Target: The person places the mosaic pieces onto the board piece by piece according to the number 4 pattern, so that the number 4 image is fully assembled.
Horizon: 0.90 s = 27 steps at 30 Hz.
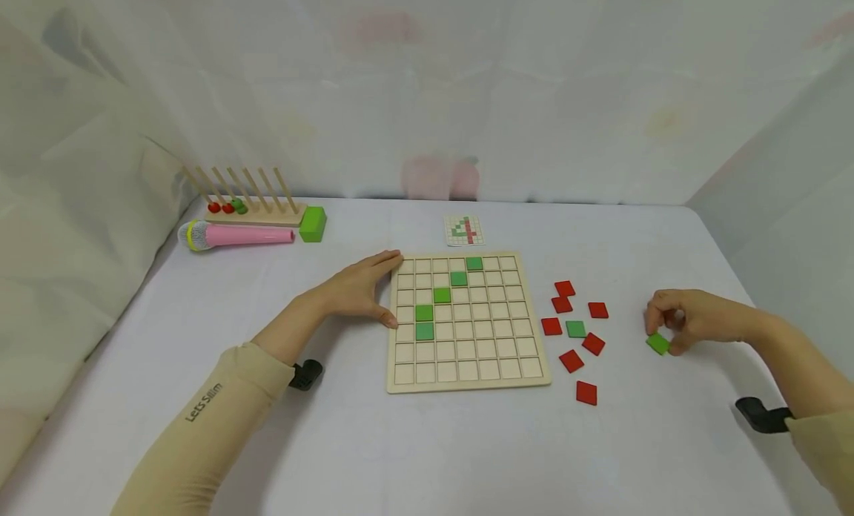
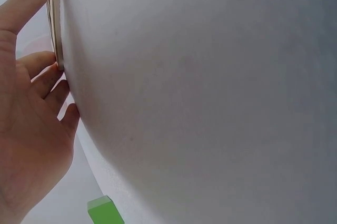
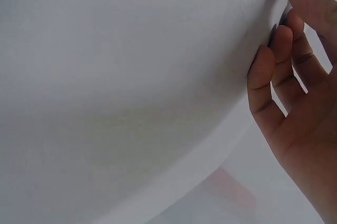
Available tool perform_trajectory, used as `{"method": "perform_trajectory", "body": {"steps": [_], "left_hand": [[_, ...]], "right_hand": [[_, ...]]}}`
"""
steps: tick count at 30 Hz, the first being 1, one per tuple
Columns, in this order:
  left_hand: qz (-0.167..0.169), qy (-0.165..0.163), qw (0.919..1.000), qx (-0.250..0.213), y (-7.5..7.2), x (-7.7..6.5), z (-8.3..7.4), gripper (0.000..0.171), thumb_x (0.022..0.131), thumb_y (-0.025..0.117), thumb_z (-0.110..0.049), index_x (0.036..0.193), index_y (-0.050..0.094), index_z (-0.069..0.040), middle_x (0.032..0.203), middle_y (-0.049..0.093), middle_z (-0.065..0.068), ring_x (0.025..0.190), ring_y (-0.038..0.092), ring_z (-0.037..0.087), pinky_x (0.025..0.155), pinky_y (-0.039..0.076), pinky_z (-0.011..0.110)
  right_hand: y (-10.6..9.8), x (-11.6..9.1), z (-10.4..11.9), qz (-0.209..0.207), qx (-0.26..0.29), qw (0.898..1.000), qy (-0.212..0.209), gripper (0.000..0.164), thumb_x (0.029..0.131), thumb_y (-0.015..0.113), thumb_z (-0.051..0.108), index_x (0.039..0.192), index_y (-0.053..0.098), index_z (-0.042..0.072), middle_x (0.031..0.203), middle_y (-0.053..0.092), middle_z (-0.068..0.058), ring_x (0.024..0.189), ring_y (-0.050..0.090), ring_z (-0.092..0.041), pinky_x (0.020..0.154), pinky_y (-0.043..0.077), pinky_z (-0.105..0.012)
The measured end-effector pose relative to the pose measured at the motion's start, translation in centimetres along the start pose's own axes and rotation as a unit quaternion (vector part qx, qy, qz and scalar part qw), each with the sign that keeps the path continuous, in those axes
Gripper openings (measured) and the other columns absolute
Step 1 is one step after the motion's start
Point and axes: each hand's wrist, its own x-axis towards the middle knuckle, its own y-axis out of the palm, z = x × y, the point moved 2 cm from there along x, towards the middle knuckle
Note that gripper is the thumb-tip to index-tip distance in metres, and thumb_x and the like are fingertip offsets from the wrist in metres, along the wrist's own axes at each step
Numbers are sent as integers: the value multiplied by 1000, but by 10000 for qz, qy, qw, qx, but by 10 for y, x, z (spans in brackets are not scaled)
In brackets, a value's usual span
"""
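A wooden grid board (image 1: 467, 351) lies on the white table, with several green tiles (image 1: 424, 313) in a slanting line of its squares. My left hand (image 1: 356, 286) rests at the board's upper left edge, thumb and fingers spread along it; the left wrist view shows the fingertips right at the board's side. Off to the right, my right hand (image 1: 707, 317) pinches a green square tile (image 1: 658, 343) between thumb and fingers, low over the table. Between board and right hand lie several loose red tiles (image 1: 586, 393) and one green tile (image 1: 576, 329).
Behind the board lies a small pattern card (image 1: 464, 230) with green and red squares. At the back left stand a wooden peg rack (image 1: 256, 216) with red and green beads, a pink toy microphone (image 1: 247, 235) and a green block (image 1: 313, 224). White cloth hangs behind the table.
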Motion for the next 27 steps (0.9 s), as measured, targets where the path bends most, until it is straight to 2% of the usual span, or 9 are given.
{"method": "perform_trajectory", "body": {"steps": [10,20,27], "left_hand": [[4,-12,10000,4,1,0,2,125,63,87,-56,158,21,-9,168,17,7,156,17,32,126,21,51],[-20,36,10000,-4,2,0,1,125,63,87,-56,158,22,-8,168,18,7,156,17,31,126,22,50],[-30,57,10000,-6,1,1,1,125,63,87,-56,158,22,-8,168,18,9,156,18,32,126,22,51]], "right_hand": [[2,4,8,-197,-330,9976,577,29,69,81,7,85,59,16,88,55,2,79,50,-7,61,45,-21],[-2,12,13,-71,-405,9983,414,27,71,81,5,80,58,13,81,59,3,74,54,-4,64,47,-20],[-7,20,26,102,-5,9999,67,20,77,75,5,77,57,12,73,54,4,70,51,-5,60,42,-21]]}}
